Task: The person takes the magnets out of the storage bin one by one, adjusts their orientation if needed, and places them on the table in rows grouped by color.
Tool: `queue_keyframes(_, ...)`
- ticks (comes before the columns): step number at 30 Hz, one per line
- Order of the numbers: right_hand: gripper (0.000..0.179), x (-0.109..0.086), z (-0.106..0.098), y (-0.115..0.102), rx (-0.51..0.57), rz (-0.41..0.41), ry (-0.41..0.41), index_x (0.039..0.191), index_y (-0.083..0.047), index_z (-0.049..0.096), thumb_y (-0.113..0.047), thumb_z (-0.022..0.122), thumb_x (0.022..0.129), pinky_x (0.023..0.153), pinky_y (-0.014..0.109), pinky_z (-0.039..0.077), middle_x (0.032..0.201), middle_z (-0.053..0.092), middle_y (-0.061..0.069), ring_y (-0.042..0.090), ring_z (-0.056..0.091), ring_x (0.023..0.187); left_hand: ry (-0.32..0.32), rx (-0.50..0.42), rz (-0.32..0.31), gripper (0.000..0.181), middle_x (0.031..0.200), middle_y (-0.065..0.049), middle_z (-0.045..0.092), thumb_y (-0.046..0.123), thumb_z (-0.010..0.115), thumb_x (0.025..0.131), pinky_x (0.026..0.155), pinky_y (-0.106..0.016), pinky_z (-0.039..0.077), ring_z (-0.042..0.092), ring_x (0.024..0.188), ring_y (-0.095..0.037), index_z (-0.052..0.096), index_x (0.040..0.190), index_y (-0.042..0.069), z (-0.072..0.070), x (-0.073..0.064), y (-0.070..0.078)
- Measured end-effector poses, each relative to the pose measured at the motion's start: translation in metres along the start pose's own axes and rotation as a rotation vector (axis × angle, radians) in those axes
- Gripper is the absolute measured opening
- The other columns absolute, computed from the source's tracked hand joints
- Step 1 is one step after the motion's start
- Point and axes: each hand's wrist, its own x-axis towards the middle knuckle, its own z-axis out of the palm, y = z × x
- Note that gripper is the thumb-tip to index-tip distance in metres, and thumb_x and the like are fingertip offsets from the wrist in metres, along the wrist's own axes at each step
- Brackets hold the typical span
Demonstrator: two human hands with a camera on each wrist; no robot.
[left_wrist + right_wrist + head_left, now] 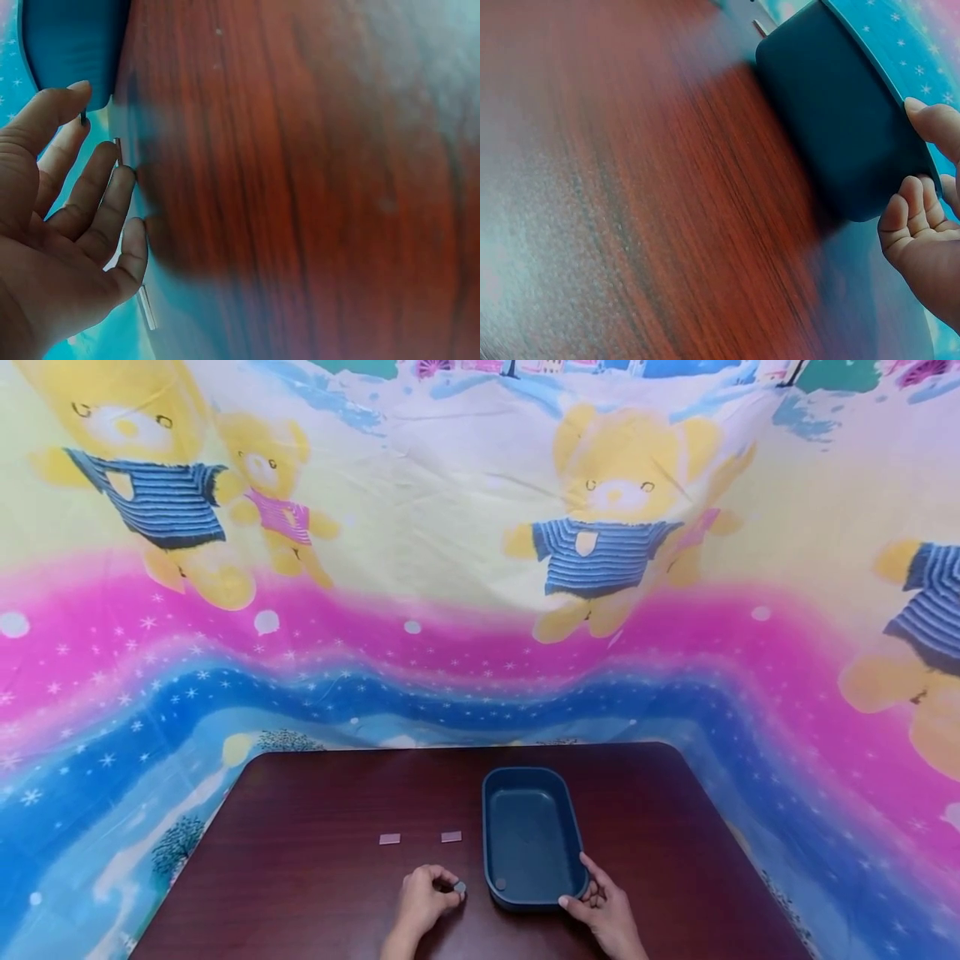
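My left hand (426, 906) pinches a small round grey disc (461, 887) between thumb and index finger, just left of the bin. Seen edge-on in the left wrist view, the disc (83, 118) is a thin dark sliver; the other fingers are loosely bent. The dark blue rectangular bin (486, 827) stands on the table with its long side pointing away from me. Inside it, another small round disc (500, 884) lies at the near left corner. My right hand (606, 910) grips the bin's near right corner, thumb over the rim and fingers against the outer wall (840, 112).
Two small pinkish flat rectangular pieces lie on the table left of the bin, one farther left (389, 839) and one closer to it (451, 837). The dark red-brown wooden table (315, 802) has rounded far corners. A bear-patterned cloth (450, 568) hangs behind and around it.
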Motion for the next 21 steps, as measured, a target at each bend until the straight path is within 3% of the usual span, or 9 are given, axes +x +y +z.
queue_keyframes(11,0.075,0.0011,-0.0021,-0.0012,0.016,-0.059,-0.01,0.138,0.003,0.039,0.0,0.077,0.073,0.05,0.023,0.04,0.069,0.047,0.008,0.012,0.043,0.055,-0.049,0.007,0.032,0.017,0.07,0.013,0.063,0.018,0.083,0.061,0.061,-0.026,0.045,0.057,0.067,-0.006,0.071,0.073,0.018,0.0036,0.0048,-0.0032)
queue_keyframes(21,0.075,-0.0008,-0.0004,-0.0008,0.004,-0.033,-0.019,0.138,0.003,0.04,-0.003,0.077,0.073,0.05,0.024,0.042,0.071,0.047,0.008,0.012,0.045,0.056,-0.017,0.086,0.038,0.02,0.07,0.011,0.056,0.015,0.082,0.056,0.061,-0.027,0.043,0.052,0.066,-0.007,0.069,0.07,0.019,0.0,0.0008,-0.0028)
